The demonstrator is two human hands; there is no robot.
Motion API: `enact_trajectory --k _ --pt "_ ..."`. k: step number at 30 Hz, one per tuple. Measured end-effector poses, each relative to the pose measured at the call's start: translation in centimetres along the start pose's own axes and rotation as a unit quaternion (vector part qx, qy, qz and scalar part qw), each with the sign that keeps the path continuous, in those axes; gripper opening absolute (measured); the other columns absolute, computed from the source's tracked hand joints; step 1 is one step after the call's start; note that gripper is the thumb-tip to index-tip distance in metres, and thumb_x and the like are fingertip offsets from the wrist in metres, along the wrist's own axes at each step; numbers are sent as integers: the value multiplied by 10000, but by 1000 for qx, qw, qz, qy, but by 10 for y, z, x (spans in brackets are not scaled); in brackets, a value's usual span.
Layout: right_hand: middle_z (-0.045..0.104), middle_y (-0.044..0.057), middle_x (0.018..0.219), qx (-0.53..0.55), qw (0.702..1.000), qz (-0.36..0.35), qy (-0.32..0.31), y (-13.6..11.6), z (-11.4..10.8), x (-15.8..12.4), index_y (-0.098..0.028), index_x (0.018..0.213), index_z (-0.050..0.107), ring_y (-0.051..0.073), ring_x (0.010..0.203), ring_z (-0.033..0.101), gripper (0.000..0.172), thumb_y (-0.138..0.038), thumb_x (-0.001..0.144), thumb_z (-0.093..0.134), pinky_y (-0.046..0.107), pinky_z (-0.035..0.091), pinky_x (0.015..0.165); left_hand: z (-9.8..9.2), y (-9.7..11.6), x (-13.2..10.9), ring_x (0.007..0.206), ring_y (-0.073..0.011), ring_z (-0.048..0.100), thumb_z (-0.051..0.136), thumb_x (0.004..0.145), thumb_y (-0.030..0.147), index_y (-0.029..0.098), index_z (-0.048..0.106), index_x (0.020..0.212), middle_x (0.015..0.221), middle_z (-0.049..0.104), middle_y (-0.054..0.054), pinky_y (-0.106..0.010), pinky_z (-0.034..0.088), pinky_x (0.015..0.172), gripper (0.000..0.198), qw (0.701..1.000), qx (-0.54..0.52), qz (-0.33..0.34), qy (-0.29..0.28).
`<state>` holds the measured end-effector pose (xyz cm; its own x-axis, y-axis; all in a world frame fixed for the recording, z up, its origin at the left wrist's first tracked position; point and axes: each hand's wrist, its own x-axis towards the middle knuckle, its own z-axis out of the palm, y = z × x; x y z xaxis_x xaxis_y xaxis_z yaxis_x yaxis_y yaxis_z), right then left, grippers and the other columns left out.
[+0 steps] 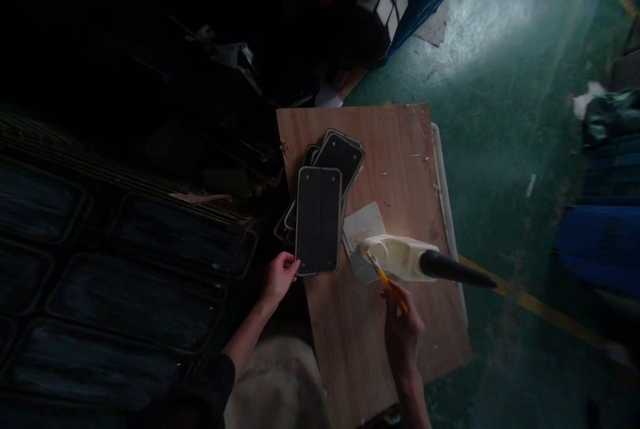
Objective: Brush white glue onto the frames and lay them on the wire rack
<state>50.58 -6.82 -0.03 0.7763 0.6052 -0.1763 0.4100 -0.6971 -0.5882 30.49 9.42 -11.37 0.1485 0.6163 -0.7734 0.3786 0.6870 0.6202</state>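
A person's left hand (281, 277) pinches the near corner of the top dark panel (319, 219), apparently uncoated, on a stack (340, 155) at the wooden board's (400, 149) left edge, while the right hand (403, 332) grips a yellow brush (387, 282) touching a white jug (400, 255) towards the right edge.

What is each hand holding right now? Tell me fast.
Left hand: grip closed on the lower corner of the top dark panel.
Right hand: grip closed on a yellow-handled brush, its tip at the white container.
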Motion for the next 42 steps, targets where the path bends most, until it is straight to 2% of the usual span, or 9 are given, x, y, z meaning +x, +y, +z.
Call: enact_trajectory --k 5,11,17,20,23,28,31,34,42 --pt "663 33 846 169 977 73 111 -5 19 6 -172 1095 579 165 743 658 313 -400 881 585 323 532 753 -2 8 -2 492 -109 560 695 658 394 152 557 714 600 584 15 -209 487 408 284 1000 -4 9 -19" --pt "667 35 777 245 943 159 160 0 46 5 -153 1031 540 182 646 685 341 -448 868 596 351 590 661 -7 14 -5 460 -113 583 689 666 432 159 539 731 602 611 12 -199 466 383 318 999 -11 13 -49" --pt "696 32 761 284 910 240 182 -4 28 -18 -148 1008 551 205 650 708 337 -436 852 629 348 605 660 -8 10 -4 418 -127 603 643 713 450 170 504 777 593 611 20 -185 427 351 319 998 -9 11 -66" --pt "702 39 756 280 915 246 153 -18 15 -23 -148 1011 563 212 658 709 324 -430 862 618 341 601 651 -7 7 -4 408 -120 602 621 739 436 178 493 784 624 599 31 -173 403 338 292 997 -8 21 -72" --pt "711 60 836 265 945 167 89 -34 14 -9 -154 1103 570 216 745 711 328 -397 885 594 354 591 718 -8 10 -4 399 -106 587 613 753 410 184 494 772 626 569 46 -165 385 331 257 996 -5 46 -77" --pt "711 58 932 125 988 -88 -4 -61 37 62 -198 1204 568 199 869 692 309 -325 924 536 365 563 806 -12 20 0 391 -96 566 624 742 423 180 523 762 638 583 37 -172 385 336 264 997 -15 61 -49" --pt "712 47 938 35 977 -204 -48 -78 51 107 -222 1193 586 175 858 685 274 -307 954 482 323 550 775 -14 22 5 392 -98 556 667 681 465 166 560 790 634 609 23 -184 390 344 336 998 -60 28 -20" --pt "700 48 956 -13 958 -278 -64 -92 61 138 -226 1183 603 152 823 668 269 -297 968 458 272 525 721 -15 21 7 437 -105 571 734 588 446 147 593 789 657 645 -5 -190 404 371 387 995 -97 -8 -18" --pt "673 48 978 -93 929 -349 -76 -106 83 178 -225 1200 599 138 794 623 279 -278 987 427 245 449 674 -17 13 0 489 -140 607 708 650 484 138 603 718 566 629 -15 -205 431 414 368 993 -91 -51 -61"
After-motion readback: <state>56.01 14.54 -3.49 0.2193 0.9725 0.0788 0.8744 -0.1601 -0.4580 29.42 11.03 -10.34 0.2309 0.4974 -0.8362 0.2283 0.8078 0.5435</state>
